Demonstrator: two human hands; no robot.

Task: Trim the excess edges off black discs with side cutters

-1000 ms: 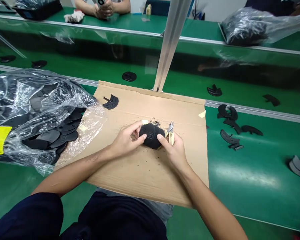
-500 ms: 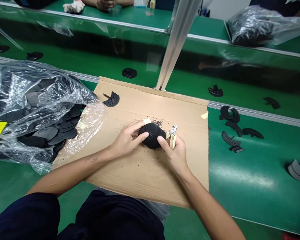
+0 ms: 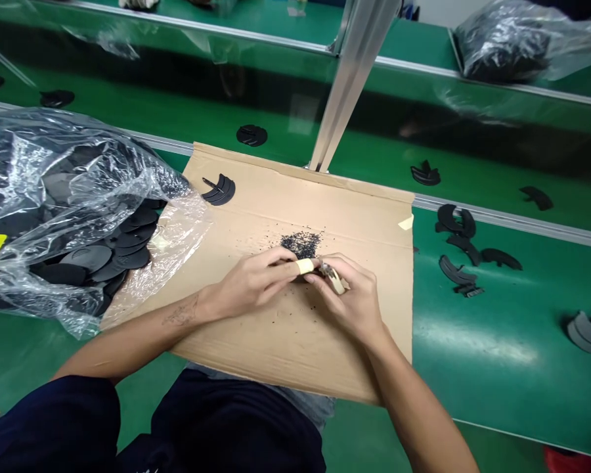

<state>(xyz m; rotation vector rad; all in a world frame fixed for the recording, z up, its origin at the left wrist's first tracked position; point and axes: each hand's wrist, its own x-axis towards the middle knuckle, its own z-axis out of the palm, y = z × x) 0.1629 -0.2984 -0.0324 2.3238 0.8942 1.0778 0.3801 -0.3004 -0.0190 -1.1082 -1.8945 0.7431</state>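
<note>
Over the cardboard sheet (image 3: 256, 348), my left hand (image 3: 251, 282) is closed on a thin black disc (image 3: 301, 279), now seen almost edge-on and mostly hidden by the fingers. Yellow tape (image 3: 305, 266) wraps one of its fingers. My right hand (image 3: 357, 299) grips pale-handled side cutters (image 3: 333, 278), their head close to the disc and the left fingertips. That hand's fingertips also reach the disc's right side; whether they touch it is hard to tell. Just beyond the hands lies a pile of tiny black clippings (image 3: 300, 244).
At left, a clear plastic bag (image 3: 79, 171) spills several black discs (image 3: 86, 258). Curved black pieces (image 3: 220, 190) lie on the cardboard's far left. More black pieces (image 3: 456, 220) rest on the green table at right. A metal post (image 3: 347, 85) rises behind the cardboard.
The black disc has tipped from face-up to nearly edge-on. Both hands have closed in around it, and the cutters have turned with their head toward the left fingers. More of the clippings pile shows.
</note>
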